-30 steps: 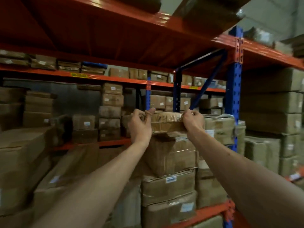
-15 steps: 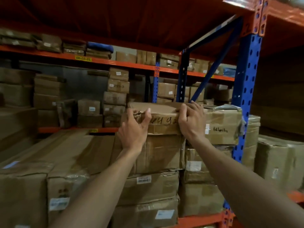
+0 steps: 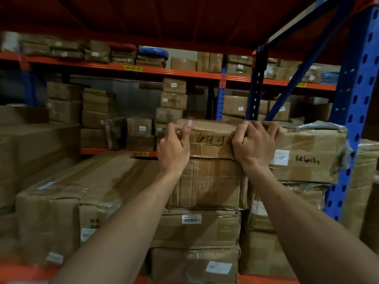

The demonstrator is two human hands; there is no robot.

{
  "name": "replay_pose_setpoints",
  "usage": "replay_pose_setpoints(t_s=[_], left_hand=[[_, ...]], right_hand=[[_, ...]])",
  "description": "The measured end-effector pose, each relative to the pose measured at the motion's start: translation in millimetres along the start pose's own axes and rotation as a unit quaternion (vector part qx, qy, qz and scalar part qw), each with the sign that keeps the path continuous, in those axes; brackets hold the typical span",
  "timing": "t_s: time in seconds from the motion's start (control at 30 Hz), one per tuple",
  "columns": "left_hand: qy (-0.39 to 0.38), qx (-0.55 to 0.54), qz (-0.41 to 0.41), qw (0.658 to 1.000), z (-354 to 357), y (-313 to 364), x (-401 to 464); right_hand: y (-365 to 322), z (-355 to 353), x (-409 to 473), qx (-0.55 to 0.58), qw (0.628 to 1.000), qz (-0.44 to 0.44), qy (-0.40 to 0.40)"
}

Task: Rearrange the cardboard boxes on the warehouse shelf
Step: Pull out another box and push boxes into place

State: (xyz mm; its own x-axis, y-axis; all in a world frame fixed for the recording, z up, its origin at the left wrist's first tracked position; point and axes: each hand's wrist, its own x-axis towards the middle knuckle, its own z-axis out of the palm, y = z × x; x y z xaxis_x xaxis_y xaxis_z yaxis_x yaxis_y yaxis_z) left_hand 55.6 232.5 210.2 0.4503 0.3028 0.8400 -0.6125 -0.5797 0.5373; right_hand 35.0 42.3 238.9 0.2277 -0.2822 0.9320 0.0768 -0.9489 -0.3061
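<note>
The top box (image 3: pixel 211 139), a flat cardboard carton with handwritten digits on its near face, sits at the summit of the central stack on the near shelf. The left hand (image 3: pixel 174 148) grasps its left near corner, thumb raised along the near face and fingers curled round the corner. The right hand (image 3: pixel 255 144) grasps its right near edge, fingers hooked over the top surface. Directly beneath lies a larger box (image 3: pixel 213 183) with creased, taped faces. Under that sits a barcode box (image 3: pixel 196 228), carrying a white barcode label near its upper edge, and below it a bottom box (image 3: pixel 194 265) with a white label on the right of its face. Just right of the top box, touching it, stands a marked carton (image 3: pixel 307 156) with a white label and dark handwriting. To the left, long cartons (image 3: pixel 67 201) lie lengthwise, running from near to far. A blue upright (image 3: pixel 354 111) rises at the right. On the far rack, an orange beam (image 3: pixel 164 71) bears a yellow tag and supports further cartons.
</note>
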Motion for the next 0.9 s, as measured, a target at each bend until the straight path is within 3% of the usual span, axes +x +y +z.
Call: replay_pose_setpoints(t_s=[0.23, 0.33, 0.43, 0.53, 0.67, 0.9], left_hand=[[-0.069, -0.018, -0.023, 0.997, -8.1, -3.2, 8.7], [-0.15, -0.054, -0.063, 0.985, -17.4, -2.0, 8.2], [-0.266, -0.11, -0.125, 0.949, -34.0, -1.6, 11.1], [-0.323, -0.051, -0.14, 0.935, -53.7, -4.9, 10.2], [-0.285, -0.015, -0.197, 0.938, -101.8, -33.9, 14.1], [-0.113, 0.061, -0.229, 0.965, -246.8, -126.5, 53.0]], right_hand=[[-4.6, -10.0, -3.7, -0.02, 0.999, -0.006, -0.042], [-5.9, -20.1, -7.0, -0.034, 0.996, -0.024, -0.075], [-10.0, -32.2, -10.2, -0.058, 0.992, -0.041, -0.1], [-22.8, -42.7, -14.6, -0.08, 0.988, -0.031, -0.131], [-64.3, -46.9, -20.0, -0.086, 0.982, -0.097, -0.137], [-214.3, -18.0, -48.5, 0.015, 0.965, -0.225, -0.136]])
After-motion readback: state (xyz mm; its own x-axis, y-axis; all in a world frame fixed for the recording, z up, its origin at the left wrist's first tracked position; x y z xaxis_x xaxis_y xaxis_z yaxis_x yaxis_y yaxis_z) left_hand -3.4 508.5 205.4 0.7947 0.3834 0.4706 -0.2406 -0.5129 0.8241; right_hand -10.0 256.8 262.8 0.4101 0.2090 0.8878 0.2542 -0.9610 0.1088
